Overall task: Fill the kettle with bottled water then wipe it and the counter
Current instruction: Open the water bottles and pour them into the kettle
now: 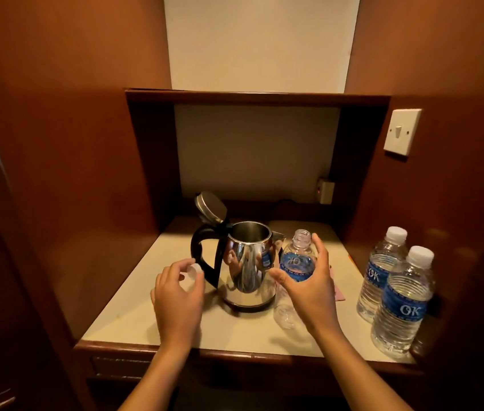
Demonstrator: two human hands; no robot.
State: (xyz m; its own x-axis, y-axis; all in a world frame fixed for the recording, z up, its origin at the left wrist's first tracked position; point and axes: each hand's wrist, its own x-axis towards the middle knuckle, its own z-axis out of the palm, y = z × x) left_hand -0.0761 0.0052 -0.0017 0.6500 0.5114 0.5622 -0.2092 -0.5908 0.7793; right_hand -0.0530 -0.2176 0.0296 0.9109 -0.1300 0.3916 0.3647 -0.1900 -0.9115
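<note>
Steel kettle (pixel 248 268), mirror-shiny and round-bellied, lid (pixel 209 206) flipped up, stands mid table (pixel 122 310); my right hand (pixel 309 287) is around the thin ribbed open bottle (pixel 297 262) just beside it, fingers spread, grip not clearly closed, while my left hand (pixel 178 292) pinches the white cap (pixel 191 272). Soft plastic could buckle and splash; two sealed bottles (pixel 395 292) stand right

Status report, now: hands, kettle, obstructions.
Left hand pinching the white cap. Right hand open at the uncapped bottle. Kettle lid up. Two capped bottles stand right, clear of kettle.
</note>
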